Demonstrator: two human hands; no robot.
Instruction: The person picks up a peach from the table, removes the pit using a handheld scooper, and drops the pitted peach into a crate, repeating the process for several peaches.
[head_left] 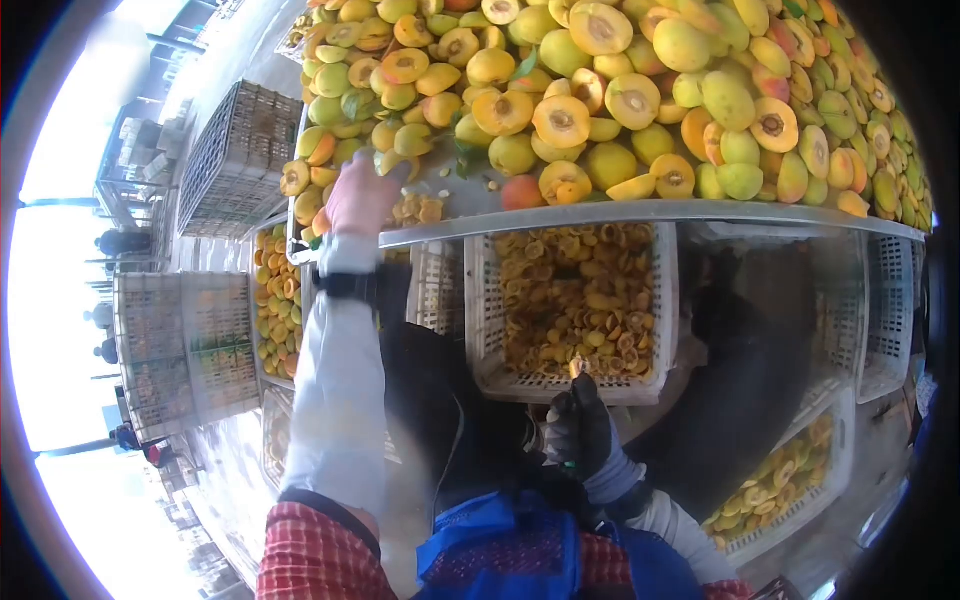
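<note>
Table: metal, raised rim, heaped with fruit.

Halved peaches: on the table, many cut face up, stones or stone hollows showing.

Whole-looking peaches: among the halves on the table; yellow to green, some blushed red; far sides hidden.

Left hand: over the table's near rim, towards its left end, beside the pile. Fingers blurred; cannot tell whether spread, pressed together or pinching a fruit.

Right hand: dark-gloved, on the near side of the table, lower than its rim. Fingers curled and pressed together around a small pale-tipped piece; tool or scrap, cannot tell.

Scrap crate: white plastic, beneath the table's near rim, part filled with brown and yellow fruit bits.

Fruit crate: near side of the table, towards its right end; cut fruit inside.

Stacked crates: beyond the table's left end.

Handling, as judged: best to lift from the top and edge of the pile, against slides over the rim. Cup with the left fingers, without squeezing; soft flesh likely to bruise. Advisable to hold the right-hand piece firmly, tip away from the left palm and wrist.
</note>
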